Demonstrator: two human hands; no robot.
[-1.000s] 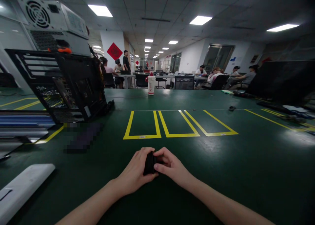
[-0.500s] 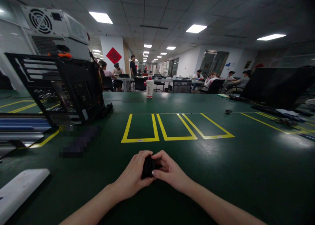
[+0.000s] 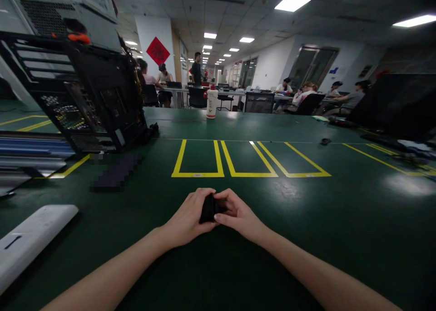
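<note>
Between my two hands is a small black box-like object (image 3: 207,208); its exact kind does not show. My left hand (image 3: 189,215) wraps round its left side, thumb below and fingers over the top. From the right, my right hand (image 3: 238,216) pinches its edge with thumb and fingertips. Both hands are low over the green tabletop (image 3: 306,238), just in front of the yellow taped outlines (image 3: 197,175). Whether the object touches the table I cannot tell, and much of it is hidden by my fingers.
An open black computer case (image 3: 98,97) stands at the left, with a silver unit on top. A white device (image 3: 37,234) lies at near left. Farther back are a white bottle (image 3: 211,103) and a small black ring-like item (image 3: 325,141). A dark monitor (image 3: 395,100) stands at right.
The view has tilted downward, so the whole scene, hands included, appears higher in the picture. Both hands keep the same grip on the black object.
</note>
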